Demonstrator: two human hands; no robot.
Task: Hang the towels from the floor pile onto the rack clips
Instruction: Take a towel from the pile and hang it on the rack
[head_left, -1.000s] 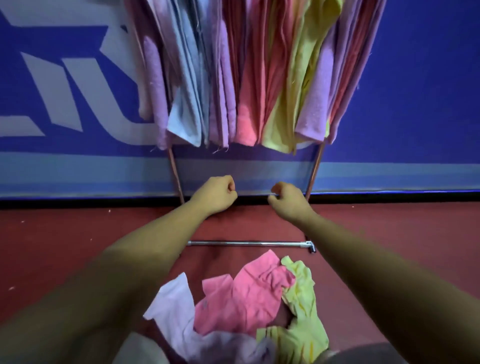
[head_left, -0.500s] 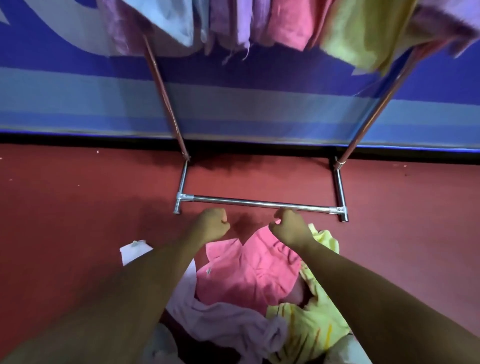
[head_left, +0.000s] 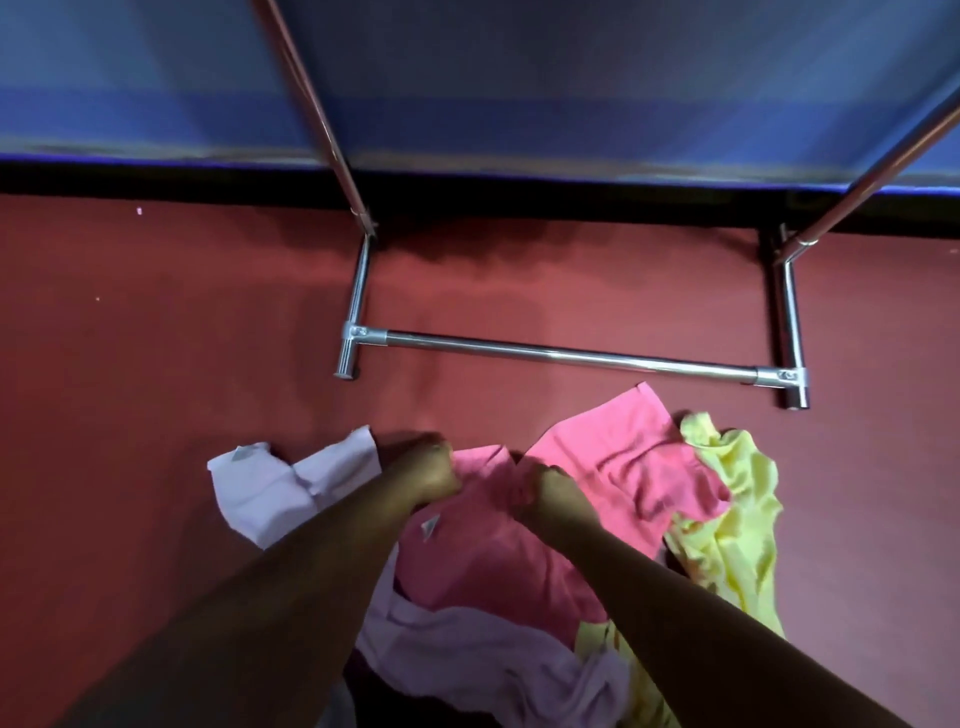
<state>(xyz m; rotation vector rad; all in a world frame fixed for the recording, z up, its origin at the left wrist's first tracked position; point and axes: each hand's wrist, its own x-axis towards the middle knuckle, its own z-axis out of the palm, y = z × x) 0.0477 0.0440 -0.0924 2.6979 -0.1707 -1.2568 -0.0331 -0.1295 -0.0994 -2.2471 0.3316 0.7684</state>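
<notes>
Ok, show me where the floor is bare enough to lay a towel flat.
Bare red floor lies left of the lilac towel and rack foot; more between the base bar and the wall, and right of the yellow towel. Crowded: the pile under the left hand and right hand at the pink towel.

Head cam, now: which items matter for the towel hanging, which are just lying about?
Job: crumpled pink towel, with curled left hand and right hand at it, grip unclear; crumpled yellow-green towel; pale lilac towel; chrome tube rack.
Just there: white specks on red floor; blue wall panel.
</notes>
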